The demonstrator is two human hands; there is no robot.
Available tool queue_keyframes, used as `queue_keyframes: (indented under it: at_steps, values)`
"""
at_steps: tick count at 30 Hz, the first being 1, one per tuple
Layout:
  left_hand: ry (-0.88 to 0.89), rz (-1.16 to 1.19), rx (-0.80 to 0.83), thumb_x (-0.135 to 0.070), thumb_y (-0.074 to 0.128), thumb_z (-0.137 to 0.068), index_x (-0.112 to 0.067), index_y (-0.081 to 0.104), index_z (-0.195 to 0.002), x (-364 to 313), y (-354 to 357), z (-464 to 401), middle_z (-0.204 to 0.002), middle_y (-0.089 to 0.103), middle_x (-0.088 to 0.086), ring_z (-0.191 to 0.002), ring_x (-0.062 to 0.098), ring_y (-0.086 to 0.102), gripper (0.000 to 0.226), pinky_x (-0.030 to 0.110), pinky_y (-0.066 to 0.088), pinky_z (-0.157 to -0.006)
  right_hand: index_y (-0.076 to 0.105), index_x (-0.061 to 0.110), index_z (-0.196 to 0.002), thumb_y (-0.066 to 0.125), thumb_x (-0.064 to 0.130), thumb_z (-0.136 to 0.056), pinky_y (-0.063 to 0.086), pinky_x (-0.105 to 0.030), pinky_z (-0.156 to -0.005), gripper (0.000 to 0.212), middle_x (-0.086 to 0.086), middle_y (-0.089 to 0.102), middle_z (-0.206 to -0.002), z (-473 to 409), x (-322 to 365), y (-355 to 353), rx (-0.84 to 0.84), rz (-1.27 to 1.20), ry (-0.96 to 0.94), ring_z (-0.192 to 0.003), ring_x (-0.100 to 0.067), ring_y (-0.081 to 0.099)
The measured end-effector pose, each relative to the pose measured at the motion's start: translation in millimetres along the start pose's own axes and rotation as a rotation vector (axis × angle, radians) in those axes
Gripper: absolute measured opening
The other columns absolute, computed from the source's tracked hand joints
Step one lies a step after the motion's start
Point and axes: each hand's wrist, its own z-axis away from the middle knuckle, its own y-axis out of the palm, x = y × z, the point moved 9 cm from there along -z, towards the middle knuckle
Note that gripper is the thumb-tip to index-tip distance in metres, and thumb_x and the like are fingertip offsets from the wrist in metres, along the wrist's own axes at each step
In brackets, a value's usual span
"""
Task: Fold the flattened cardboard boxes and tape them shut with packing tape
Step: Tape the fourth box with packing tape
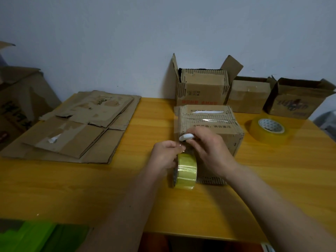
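A closed cardboard box (209, 124) stands on the yellow table (91, 188), with clear tape stretched over its top. In front of it my left hand (164, 157) grips a yellow roll of packing tape (186, 170), held on edge just above the table. My right hand (209, 151) pinches a small white cutter (186, 137) at the tape strip where it leaves the roll. A stack of flattened cardboard boxes (76, 128) lies at the table's left.
A second tape roll (267, 130) lies flat to the right of the box. Three open-topped boxes (201, 88) (249, 95) (296, 100) stand along the back wall. Large cartons (21, 102) stand off the table's left. Something green (41, 237) sits below the front edge.
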Motion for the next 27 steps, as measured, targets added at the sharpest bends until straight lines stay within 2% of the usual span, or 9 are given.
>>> queue_keyframes:
  at_steps: [4,8,13,17,20,22,25,27]
  values:
    - [-0.01,-0.01,0.015,-0.013,0.071,-0.086,-0.012,0.069,-0.084,1.2,-3.6,-2.1,-0.073,0.058,0.006,-0.07,0.019,0.061,0.003,0.043,0.057,-0.081,0.062,0.012,-0.106,0.057,0.012,-0.093,0.043,-0.021,-0.076,0.014,0.001,0.062,-0.098,2.5,-0.3,-0.2,-0.014,0.143,-0.054,-0.091,-0.011,0.053]
    - [0.007,-0.029,0.049,-0.012,0.071,-0.086,-0.01,0.07,-0.087,-2.8,-0.5,-2.3,-0.077,0.063,0.006,-0.065,0.013,0.06,0.002,0.035,0.058,-0.074,0.06,0.015,-0.105,0.056,0.012,-0.093,0.037,-0.009,-0.073,0.013,0.006,0.058,-0.095,8.9,-14.3,-9.8,-0.032,0.121,0.01,-0.085,-0.004,0.05]
    - [0.014,-0.099,0.072,-0.014,0.074,-0.084,-0.013,0.071,-0.083,-3.9,7.2,-6.1,-0.067,0.063,-0.004,-0.061,0.008,0.056,0.003,0.036,0.055,-0.082,0.06,0.015,-0.102,0.058,0.011,-0.092,0.034,-0.008,-0.068,0.011,0.007,0.054,-0.09,18.0,-32.0,-23.5,-0.045,0.145,0.094,-0.079,-0.002,0.044]
    - [0.008,-0.145,0.094,-0.016,0.074,-0.085,-0.016,0.07,-0.08,-4.3,11.4,-6.4,-0.051,0.06,-0.013,-0.057,0.005,0.053,0.006,0.023,0.05,-0.064,0.06,0.019,-0.101,0.058,0.013,-0.092,0.032,-0.009,-0.067,0.012,0.007,0.05,-0.089,24.4,-45.3,-23.5,-0.049,0.174,0.191,-0.078,-0.004,0.044]
    - [0.007,-0.174,0.079,-0.017,0.074,-0.084,-0.016,0.07,-0.079,-1.8,5.2,-5.9,-0.048,0.059,-0.015,-0.055,0.004,0.051,0.006,0.017,0.044,-0.055,0.06,0.018,-0.103,0.056,0.011,-0.093,0.033,-0.016,-0.065,0.013,0.006,0.051,-0.091,29.3,-55.4,-27.6,-0.053,0.22,0.244,-0.082,-0.01,0.047]
    - [0.01,-0.178,0.082,-0.017,0.075,-0.083,-0.016,0.072,-0.079,0.5,1.6,-5.1,-0.054,0.061,-0.013,-0.059,0.006,0.052,0.006,0.019,0.046,-0.06,0.06,0.021,-0.101,0.056,0.014,-0.093,0.033,-0.017,-0.064,0.012,0.005,0.053,-0.091,34.5,-65.8,-33.3,-0.055,0.152,0.327,-0.08,-0.01,0.048]
    - [0.03,-0.154,0.114,-0.015,0.076,-0.082,-0.017,0.073,-0.077,-1.3,6.1,-2.0,-0.074,0.067,-0.003,-0.074,0.014,0.057,0.006,0.033,0.051,-0.078,0.058,0.03,-0.089,0.062,0.015,-0.09,0.038,-0.018,-0.069,0.016,0.006,0.056,-0.094,38.2,-73.7,-31.6,-0.038,-0.093,0.416,-0.085,-0.007,0.052]
    - [0.059,-0.167,0.098,-0.014,0.076,-0.081,-0.017,0.072,-0.078,-4.8,9.2,-0.3,-0.08,0.069,0.0,-0.079,0.016,0.061,0.006,0.034,0.052,-0.08,0.057,0.03,-0.085,0.064,0.016,-0.089,0.038,-0.017,-0.07,0.017,0.006,0.053,-0.095,45.1,-80.3,-29.1,0.0,-0.141,0.492,-0.085,-0.007,0.051]
